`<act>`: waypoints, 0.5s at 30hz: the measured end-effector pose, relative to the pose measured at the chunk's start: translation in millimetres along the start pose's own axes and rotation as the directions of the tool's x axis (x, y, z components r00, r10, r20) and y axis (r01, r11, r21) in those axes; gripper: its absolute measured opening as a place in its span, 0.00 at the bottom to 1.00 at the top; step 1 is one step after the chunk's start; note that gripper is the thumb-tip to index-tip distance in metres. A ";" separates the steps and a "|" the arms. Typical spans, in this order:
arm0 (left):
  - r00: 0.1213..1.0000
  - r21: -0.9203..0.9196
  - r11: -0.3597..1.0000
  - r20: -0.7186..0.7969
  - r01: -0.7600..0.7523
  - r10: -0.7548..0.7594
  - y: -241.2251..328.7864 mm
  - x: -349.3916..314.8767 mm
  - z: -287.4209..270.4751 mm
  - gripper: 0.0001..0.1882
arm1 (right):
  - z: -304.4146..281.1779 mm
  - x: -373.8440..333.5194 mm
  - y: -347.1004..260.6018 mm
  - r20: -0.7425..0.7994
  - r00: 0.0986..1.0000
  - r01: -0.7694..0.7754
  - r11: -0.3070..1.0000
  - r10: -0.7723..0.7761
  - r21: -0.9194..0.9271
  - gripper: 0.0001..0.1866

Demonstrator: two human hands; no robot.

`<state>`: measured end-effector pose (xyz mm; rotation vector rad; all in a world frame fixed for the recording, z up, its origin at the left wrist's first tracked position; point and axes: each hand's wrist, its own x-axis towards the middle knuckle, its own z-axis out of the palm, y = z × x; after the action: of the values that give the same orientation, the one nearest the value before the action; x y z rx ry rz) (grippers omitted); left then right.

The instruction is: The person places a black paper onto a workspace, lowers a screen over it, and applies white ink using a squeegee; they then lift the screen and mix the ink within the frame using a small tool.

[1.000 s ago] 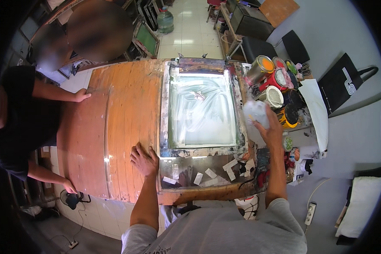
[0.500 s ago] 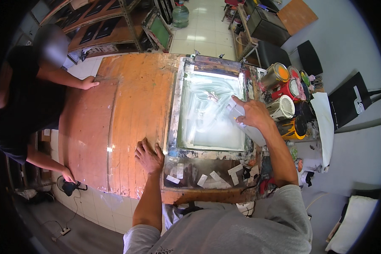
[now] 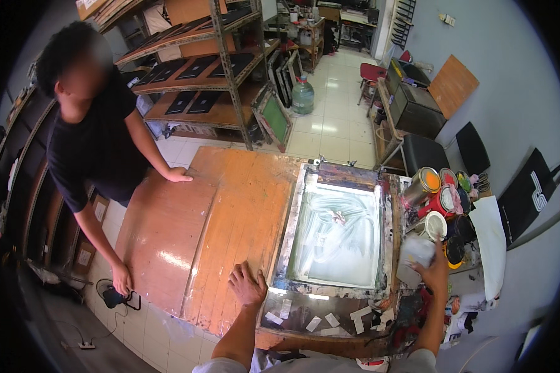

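Note:
My left hand (image 3: 249, 287) rests on the orange-brown wooden board (image 3: 246, 211), fingers apart, holding nothing. To the right, my right hand (image 3: 437, 272) is beside the paint cans, gripping a pale translucent bottle-like container (image 3: 416, 253) that is blurred by motion. Between my hands lies a screen-printing frame (image 3: 284, 261), fixed to the table at its far end by a stained bar (image 3: 348, 175). Its mesh (image 3: 342, 264) is smeared with whitish streaks, and a small pinkish-white lump (image 3: 338, 217) sits on it. Several white strips (image 3: 314, 323) lie in front of the frame.
A person in black (image 3: 93, 130) stands at the left, both hands on the reddish board (image 3: 168, 230). Open paint cans (image 3: 424, 183) and a white tub (image 3: 435, 225) crowd the right side. Shelves (image 3: 230, 68), a green-meshed frame (image 3: 272, 118) and a large water bottle (image 3: 302, 96) stand beyond.
My right hand has moved with the container from over the mesh to the right, beside the cans. The view has tilted up. My left hand stays on the board.

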<state>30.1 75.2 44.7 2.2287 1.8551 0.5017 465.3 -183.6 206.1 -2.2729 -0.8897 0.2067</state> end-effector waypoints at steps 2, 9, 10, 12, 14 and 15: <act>1.000 -0.012 1.000 -0.012 -0.016 0.016 4.1 0.8 -3.7 0.31 | -7.5 -21.4 5.9 -0.202 0.979 0.048 0.953 0.015 0.300 0.64; 0.998 0.035 0.998 -0.039 -0.043 0.045 -4.4 -4.6 3.0 0.32 | 4.1 -76.3 86.9 -0.576 0.806 -0.081 0.989 0.139 0.125 0.52; 0.998 0.046 0.998 -0.041 -0.043 0.044 -8.7 -3.2 4.7 0.32 | 8.6 -72.9 74.2 -0.668 0.743 -0.117 0.991 0.042 -0.067 0.48; 0.999 0.055 0.998 -0.015 -0.038 0.038 -5.7 -1.2 11.1 0.32 | 13.4 -69.3 45.9 -0.729 0.655 -0.182 0.896 -0.197 -0.405 0.37; 0.999 0.079 0.996 -0.004 -0.034 0.035 -4.0 -2.8 13.1 0.32 | 29.6 -53.0 8.5 -0.678 0.708 -0.150 0.896 -0.197 -0.417 0.22; 0.999 0.086 0.996 -0.017 -0.033 0.034 -2.2 0.5 13.1 0.32 | 48.9 -37.3 -13.8 -0.592 0.774 0.036 0.948 -0.226 -0.316 0.15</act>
<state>33.2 76.9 31.9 2.3214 1.8853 0.4578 411.6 -174.2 174.5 -2.2835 -0.7389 -0.7582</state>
